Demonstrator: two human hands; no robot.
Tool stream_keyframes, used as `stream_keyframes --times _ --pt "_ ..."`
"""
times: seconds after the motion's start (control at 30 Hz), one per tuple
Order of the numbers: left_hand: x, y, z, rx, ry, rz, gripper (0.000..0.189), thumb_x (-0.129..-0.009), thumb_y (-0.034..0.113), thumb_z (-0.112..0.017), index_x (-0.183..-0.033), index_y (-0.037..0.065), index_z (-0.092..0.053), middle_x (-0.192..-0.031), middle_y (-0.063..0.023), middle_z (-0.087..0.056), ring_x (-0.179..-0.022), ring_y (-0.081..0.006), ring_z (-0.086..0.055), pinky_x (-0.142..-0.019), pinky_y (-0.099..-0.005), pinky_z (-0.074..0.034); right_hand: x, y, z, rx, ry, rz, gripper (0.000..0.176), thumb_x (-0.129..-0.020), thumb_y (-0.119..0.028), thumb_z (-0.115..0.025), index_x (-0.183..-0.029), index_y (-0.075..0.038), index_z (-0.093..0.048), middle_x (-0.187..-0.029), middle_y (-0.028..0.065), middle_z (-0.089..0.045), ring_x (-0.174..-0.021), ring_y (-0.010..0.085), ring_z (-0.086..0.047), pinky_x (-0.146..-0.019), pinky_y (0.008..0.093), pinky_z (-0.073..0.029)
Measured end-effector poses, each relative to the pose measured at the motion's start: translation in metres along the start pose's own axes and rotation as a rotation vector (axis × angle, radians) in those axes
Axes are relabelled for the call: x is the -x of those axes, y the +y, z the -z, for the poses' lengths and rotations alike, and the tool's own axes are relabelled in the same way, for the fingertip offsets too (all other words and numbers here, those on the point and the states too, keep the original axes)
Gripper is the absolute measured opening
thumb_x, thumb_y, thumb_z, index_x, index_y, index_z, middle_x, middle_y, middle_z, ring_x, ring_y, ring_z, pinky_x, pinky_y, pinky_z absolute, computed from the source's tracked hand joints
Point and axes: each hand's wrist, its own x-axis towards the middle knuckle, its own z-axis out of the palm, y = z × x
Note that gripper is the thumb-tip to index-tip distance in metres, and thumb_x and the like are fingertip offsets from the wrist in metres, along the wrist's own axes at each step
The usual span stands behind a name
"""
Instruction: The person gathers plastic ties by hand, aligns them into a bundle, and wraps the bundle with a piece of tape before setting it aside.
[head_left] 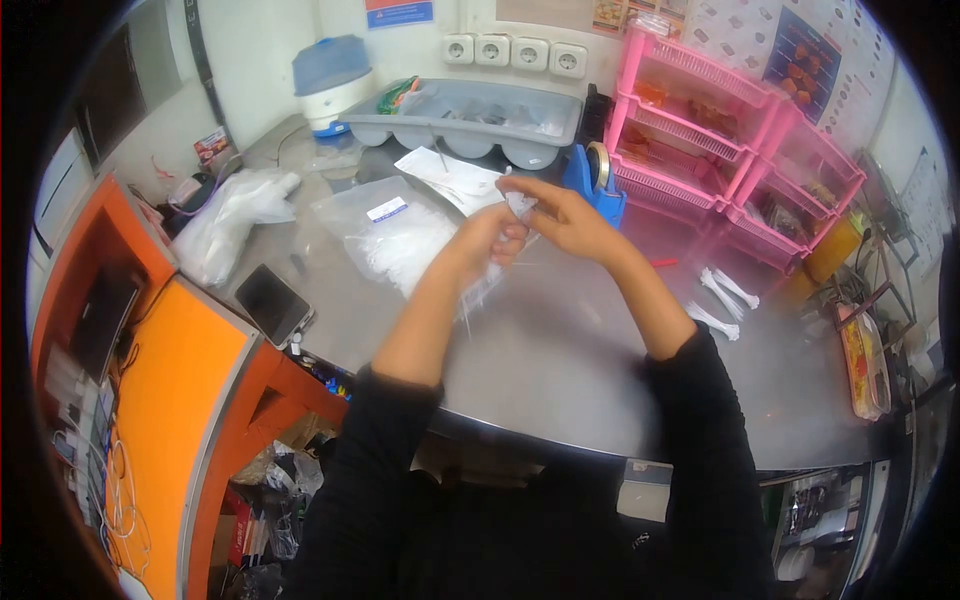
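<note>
My left hand (487, 238) is closed around a bundle of thin white cable ties (478, 297), whose loose ends hang down below the fist. My right hand (570, 218) meets it from the other side, its fingers pinching the top of the bundle. Just left of my hands lies a clear plastic bag (335, 213) full of more white strips, with a small white and blue label (387, 210) on it. Over to the right, several tied bundles of white cable ties (722, 295) rest on the metal table (560, 365).
Behind my hands are white paper sheets (450, 175), a grey compartment tray (460, 100) and a blue tape dispenser (606, 205). Pink stacked baskets (690, 150) stand at the back right. A dark-screened device (272, 303) lies at the left edge, near an orange shelf (180, 370).
</note>
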Motion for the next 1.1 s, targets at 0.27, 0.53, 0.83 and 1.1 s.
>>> stream_keyframes --times 0.27,0.53,0.83,1.1 --pt "0.005 0.006 0.004 0.141 -0.215 0.054 0.012 -0.074 0.015 -0.037 -0.065 0.014 -0.03 -0.059 0.0041 -0.028 -0.045 -0.0047 -0.024 -0.04 -0.0196 -0.02 -0.004 -0.005 0.006 -0.275 0.156 -0.116 0.031 -0.08 -0.007 -0.055 -0.11 -0.002 -0.055 -0.104 0.0116 -0.06 -0.09 0.0142 -0.056 -0.079 0.0288 -0.045" --pt "0.003 0.0 -0.008 -0.134 0.055 -0.191 0.018 -0.075 0.013 -0.037 -0.092 0.008 -0.043 -0.062 0.0039 -0.031 -0.048 -0.0045 -0.025 -0.042 -0.0187 -0.02 -0.004 -0.012 0.006 0.197 0.165 -0.061 0.031 -0.073 -0.008 -0.061 -0.102 0.002 -0.058 -0.089 0.0147 -0.063 -0.079 0.0172 -0.061 -0.072 0.028 -0.047" --pt "0.004 -0.001 -0.011 -0.14 0.059 -0.248 0.024 -0.075 0.012 -0.037 -0.098 0.009 -0.038 -0.064 0.0018 -0.033 -0.048 -0.0049 -0.025 -0.042 -0.0201 -0.021 -0.005 -0.002 -0.004 0.107 0.236 0.008 0.031 -0.077 -0.007 -0.053 -0.107 0.001 -0.055 -0.095 0.0186 -0.061 -0.086 0.0232 -0.059 -0.075 0.0317 -0.046" --pt "0.008 0.006 -0.005 -0.036 -0.04 -0.053 0.007 -0.074 0.015 -0.038 -0.068 0.014 -0.035 -0.064 0.0027 -0.033 -0.047 -0.006 -0.026 -0.041 -0.0203 -0.02 -0.004 -0.015 -0.005 0.304 0.044 0.105 0.025 -0.085 -0.012 -0.044 -0.103 0.002 -0.054 -0.095 0.0177 -0.057 -0.088 0.0283 -0.054 -0.077 0.0323 -0.041"
